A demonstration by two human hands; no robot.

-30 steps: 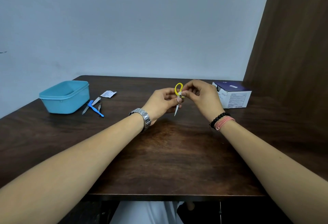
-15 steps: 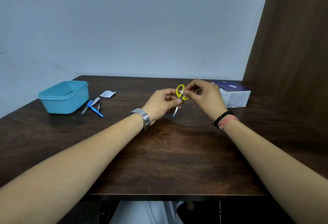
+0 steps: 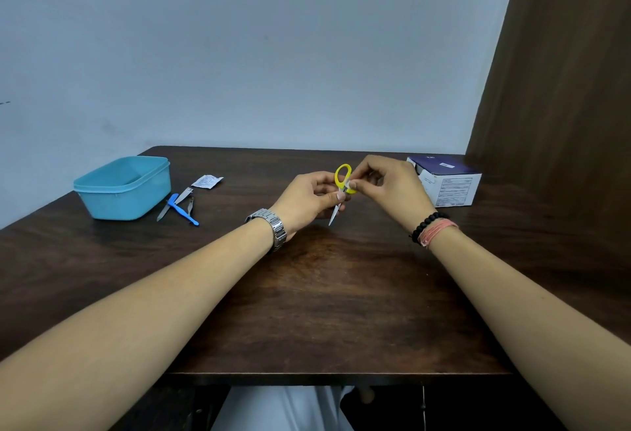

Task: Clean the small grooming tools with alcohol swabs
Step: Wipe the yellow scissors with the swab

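Scissors [image 3: 342, 184], small with yellow handles, are up in the air over the middle of the desk [image 3: 324, 294], blade tip pointing down toward me. My left hand [image 3: 307, 203] grips them around the pivot area, fingers curled, thumb on the near side. My right hand [image 3: 389, 188] pinches a small white swab [image 3: 349, 184] between thumb and fingertips, pressed against the lower handle loop. Swab is mostly hidden by the fingers, can't tell how it's folded.

Steel watch [image 3: 271, 227] on left wrist, black bead and pink bracelets [image 3: 432, 229] on right.

Far left of desk: teal plastic tub [image 3: 124, 188], open top. Just beside it on the right, a small heap of tools: metal nail file [image 3: 174, 204], blue-handled tool [image 3: 182, 210] crossing it, and nail clippers [image 3: 190, 204] touching that group. Torn white swab packet [image 3: 206, 181] lies just behind them, apart.

Far right: white and dark blue box [image 3: 447, 184], near my right hand but not touching.
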